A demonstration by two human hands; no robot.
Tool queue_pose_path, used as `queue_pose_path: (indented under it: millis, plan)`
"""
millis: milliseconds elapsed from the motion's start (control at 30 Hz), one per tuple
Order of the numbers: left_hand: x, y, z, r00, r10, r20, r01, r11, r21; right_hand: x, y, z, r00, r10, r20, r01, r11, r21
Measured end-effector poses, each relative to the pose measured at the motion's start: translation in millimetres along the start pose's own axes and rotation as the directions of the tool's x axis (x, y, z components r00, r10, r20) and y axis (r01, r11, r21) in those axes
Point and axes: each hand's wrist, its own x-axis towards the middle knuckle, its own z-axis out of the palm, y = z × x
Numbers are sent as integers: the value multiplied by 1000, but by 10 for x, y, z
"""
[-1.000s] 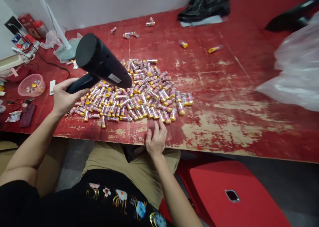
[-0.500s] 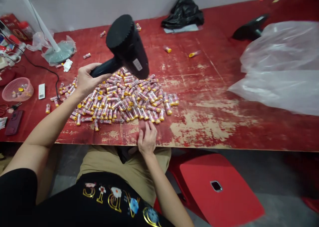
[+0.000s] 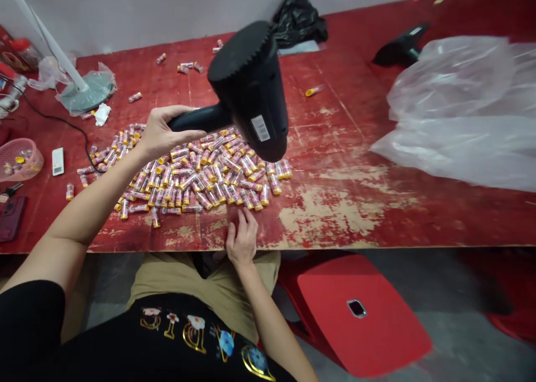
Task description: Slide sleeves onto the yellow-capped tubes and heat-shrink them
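My left hand is wrapped round the handle of a black hair dryer, holding it up above the table. The dryer has a ridged round end and a white barcode label on its body. Beneath it lies a loose pile of small clear tubes with yellow ends and pink-and-white contents or labels. My right hand rests at the table's front edge, just below the pile, holding nothing. Its fingers are stretched out and slightly apart, with the fingertips close to the nearest tubes.
On the red worn table lie a clear plastic bag, a second black dryer-like tool and a black bag. At left are a lamp base, a pink basket and a phone. A red stool stands at right.
My left hand has carried the hair dryer to the right over the pile, and the dryer looks larger. My right hand stays at the table edge. The whole view has shifted slightly.
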Motion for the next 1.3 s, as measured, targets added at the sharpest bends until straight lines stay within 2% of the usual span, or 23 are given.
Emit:
queue_pose_path:
  millis: [233,333,400,467,567,700,800,933,1067,1167,1233,1300]
  plan:
    - [196,-154,443,997,-34,62,39,995,-90,5,-11,-22,1000,14,28,-14,1000,8]
    - [303,-242,495,998,-46,52,50,995,-85,4,-10,-30,999,20,44,-21,1000,6]
    - [380,-312,437,998,-56,14,56,997,-53,4,-9,-36,999,19,48,-20,1000,6]
    - [456,-396,304,997,-63,-44,64,998,17,5,-9,-39,999,16,44,-16,1000,7]
    - [518,-518,-7,992,-74,-104,94,975,199,7,-8,-42,999,7,35,-7,1000,11]
    - [369,-580,-517,982,-112,-153,165,903,396,4,-6,-52,999,-2,33,2,1000,9]
    - [47,-552,-895,960,-154,-232,246,859,448,2,-4,-61,999,-7,41,7,1000,3]
    - [-544,-445,-1324,935,-175,-307,311,821,479,-8,10,-69,998,-37,56,37,999,8]
    - [-1103,-272,-1640,909,-207,-362,373,790,487,-31,41,-117,993,-64,102,61,998,28]
    - [-1436,-151,-1844,885,-185,-427,395,785,477,2,-1,-157,984,-101,147,93,994,57]
    - [-1625,-94,-1972,857,-139,-496,392,800,455,74,-123,-122,974,-150,171,135,986,98]
    - [-1794,-48,-2082,790,-102,-604,417,812,408,183,-337,10,951,-223,216,193,969,152]
